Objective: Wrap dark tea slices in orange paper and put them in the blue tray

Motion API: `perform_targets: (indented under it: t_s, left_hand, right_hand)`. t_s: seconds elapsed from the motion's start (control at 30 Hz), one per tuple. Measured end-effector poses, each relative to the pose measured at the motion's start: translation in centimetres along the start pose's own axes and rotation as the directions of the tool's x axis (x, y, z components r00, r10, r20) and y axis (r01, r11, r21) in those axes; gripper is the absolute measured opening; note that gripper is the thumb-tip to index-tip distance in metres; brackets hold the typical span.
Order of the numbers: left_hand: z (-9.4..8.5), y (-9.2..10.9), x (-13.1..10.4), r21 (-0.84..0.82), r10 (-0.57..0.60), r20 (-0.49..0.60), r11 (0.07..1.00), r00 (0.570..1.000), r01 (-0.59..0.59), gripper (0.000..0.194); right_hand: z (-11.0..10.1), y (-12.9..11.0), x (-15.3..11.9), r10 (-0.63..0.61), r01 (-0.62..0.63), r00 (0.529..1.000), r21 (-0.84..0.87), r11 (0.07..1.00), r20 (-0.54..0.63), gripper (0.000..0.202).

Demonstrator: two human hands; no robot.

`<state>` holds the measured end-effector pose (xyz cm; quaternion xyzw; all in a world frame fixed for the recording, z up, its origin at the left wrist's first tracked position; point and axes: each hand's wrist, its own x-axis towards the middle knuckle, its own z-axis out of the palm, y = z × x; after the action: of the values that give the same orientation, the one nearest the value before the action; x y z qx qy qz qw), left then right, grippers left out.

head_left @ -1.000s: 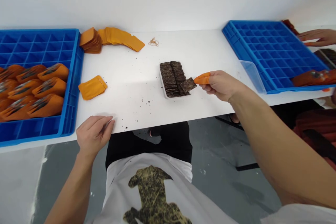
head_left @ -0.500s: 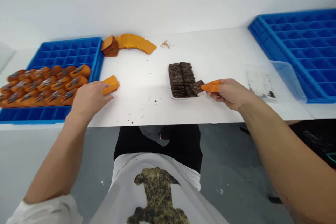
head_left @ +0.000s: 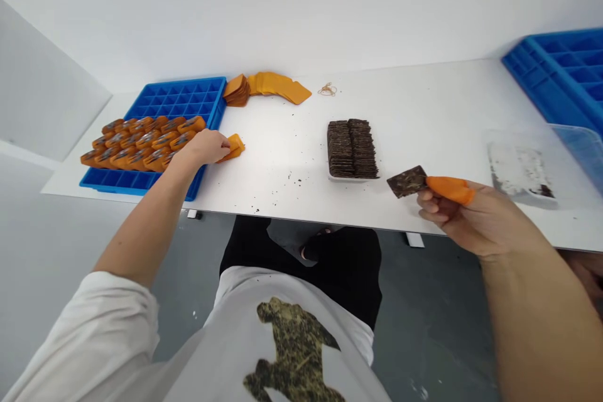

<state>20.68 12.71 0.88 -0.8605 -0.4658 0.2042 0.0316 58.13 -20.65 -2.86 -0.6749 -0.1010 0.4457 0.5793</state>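
Note:
My right hand (head_left: 459,210), with an orange cover on its thumb or finger, pinches a thin dark brown square piece (head_left: 407,181) above the table's front part. To its left, two rows of similar dark pieces (head_left: 353,148) stand packed in a shallow clear tray. My left hand (head_left: 208,147) is closed on a small orange pouch (head_left: 235,147), beside a blue divided crate (head_left: 176,100). Several filled orange pouches (head_left: 141,143) lie in rows over that crate's compartments.
Stacked orange pouches (head_left: 277,85) and thin tan bands (head_left: 328,89) lie at the back. On the right are a clear plastic container (head_left: 522,169) with dark crumbs and another blue crate (head_left: 541,81). Dark crumbs dot the white table (head_left: 282,188).
My right hand has drawn the dark piece away from the packed rows, to the right and nearer. My left hand has closed on the orange pouch. The camera view has shifted.

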Motion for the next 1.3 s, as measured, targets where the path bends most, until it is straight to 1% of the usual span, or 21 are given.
perform_targets:
  t_s: [0.07, 0.17, 0.23, 0.3, 0.37, 0.4, 0.43, 0.47, 0.5, 0.53, 0.57, 0.6, 0.63, 0.7, 0.77, 0.8, 0.9, 0.97, 1.1, 1.2, 1.3]
  left_hand:
    - [0.2, 0.5, 0.0, 0.032, -0.012, -0.038, 0.999, 0.999, 0.013, 0.036]
    - [0.7, 1.2, -0.5, 0.041, -0.039, -0.096, 0.998, 0.995, 0.043, 0.038]
    - [0.6, 1.2, -1.5, -0.044, -0.071, -0.203, 0.997, 0.977, 0.064, 0.037]
    - [0.4, 0.8, -3.2, -0.176, -0.118, -0.35, 0.983, 0.929, 0.059, 0.033]
    - [0.4, 0.5, -5.7, -0.344, -0.159, -0.481, 0.939, 0.862, -0.018, 0.026]
    - [0.6, 0.5, -7.0, -0.436, -0.172, -0.517, 0.896, 0.838, -0.085, 0.024]
    - [1.1, 0.6, -8.5, -0.537, -0.181, -0.536, 0.827, 0.825, -0.168, 0.024]
    - [1.7, 0.8, -9.8, -0.644, -0.191, -0.544, 0.719, 0.817, -0.261, 0.024]
    - [2.4, 1.3, -11.1, -0.731, -0.196, -0.544, 0.588, 0.816, -0.346, 0.025]
    - [3.3, 1.9, -12.2, -0.788, -0.198, -0.54, 0.462, 0.818, -0.408, 0.026]
    - [4.2, 2.6, -13.2, -0.82, -0.2, -0.538, 0.351, 0.819, -0.453, 0.027]
    - [5.1, 3.4, -14.0, -0.835, -0.203, -0.537, 0.263, 0.818, -0.483, 0.029]
    - [5.9, 4.2, -14.5, -0.841, -0.204, -0.538, 0.196, 0.818, -0.504, 0.032]
    - [7.3, 5.6, -15.2, -0.845, -0.192, -0.535, 0.11, 0.823, -0.523, 0.035]
    - [8.2, 6.7, -15.5, -0.845, -0.17, -0.534, 0.056, 0.828, -0.532, 0.036]
    - [8.5, 7.1, -15.5, -0.842, -0.167, -0.537, 0.036, 0.827, -0.539, 0.038]
    - [9.2, 7.8, -15.2, -0.82, -0.178, -0.561, -0.02, 0.809, -0.573, 0.05]
    - [9.4, 7.9, -15.1, -0.809, -0.188, -0.569, -0.047, 0.801, -0.586, 0.057]
    - [9.5, 8.1, -15.0, -0.813, -0.178, -0.56, -0.071, 0.809, -0.578, 0.063]
    - [9.4, 8.0, -15.2, -0.805, -0.162, -0.576, -0.058, 0.801, -0.59, 0.061]
    - [9.0, 7.9, -15.6, -0.772, -0.162, -0.626, -0.005, 0.763, -0.635, 0.055]
  right_hand:
    - [0.2, 0.5, -1.3, 0.014, -0.014, 1.0, 0.012, 1.0, 0.018, 0.057]
    - [0.5, 1.4, -3.2, 0.035, -0.036, 0.997, 0.027, 0.999, 0.062, 0.05]
    - [0.6, 2.0, -4.4, 0.048, -0.051, 0.996, 0.038, 0.998, 0.074, 0.047]
    - [0.8, 2.6, -5.3, 0.067, -0.072, 0.995, 0.058, 0.996, 0.079, 0.049]
    - [1.2, 3.1, -6.0, 0.097, -0.106, 0.991, 0.089, 0.99, 0.096, 0.052]
    - [1.6, 3.2, -6.3, 0.103, -0.114, 0.99, 0.108, 0.988, 0.1, 0.053]
    - [2.1, 3.4, -6.6, 0.1, -0.113, 0.99, 0.128, 0.985, 0.099, 0.054]
    - [2.8, 3.5, -6.9, 0.092, -0.104, 0.992, 0.147, 0.984, 0.087, 0.056]
    - [3.6, 3.6, -7.2, 0.08, -0.09, 0.994, 0.164, 0.982, 0.072, 0.058]
    - [4.4, 3.7, -7.6, 0.059, -0.069, 0.996, 0.175, 0.982, 0.06, 0.059]
    - [5.4, 3.7, -7.9, 0.028, -0.038, 0.998, 0.175, 0.984, 0.056, 0.059]
    - [6.4, 3.6, -8.4, -0.008, -0.004, 0.997, 0.16, 0.987, 0.071, 0.057]
    - [7.4, 3.5, -8.8, -0.058, 0.045, 0.994, 0.139, 0.989, 0.093, 0.054]
    - [9.4, 3.2, -9.8, -0.188, 0.174, 0.969, 0.097, 0.98, 0.158, 0.044]
    - [11.1, 2.7, -10.9, -0.327, 0.318, 0.918, 0.076, 0.945, 0.225, 0.032]
    - [11.9, 2.5, -11.5, -0.389, 0.386, 0.882, 0.067, 0.92, 0.264, 0.027]
    - [13.9, 1.6, -12.8, -0.539, 0.58, 0.733, 0.033, 0.814, 0.415, 0.019]
    - [15.0, 1.0, -13.4, -0.58, 0.669, 0.648, -0.005, 0.743, 0.493, 0.02]
    - [16.6, -0.2, -13.6, -0.605, 0.796, 0.547, -0.135, 0.59, 0.578, 0.017]
    - [17.4, -0.8, -13.4, -0.624, 0.889, 0.443, -0.227, 0.397, 0.644, 0.022]
    - [17.8, -0.7, -13.2, -0.639, 0.937, 0.324, -0.329, 0.116, 0.698, 0.026]
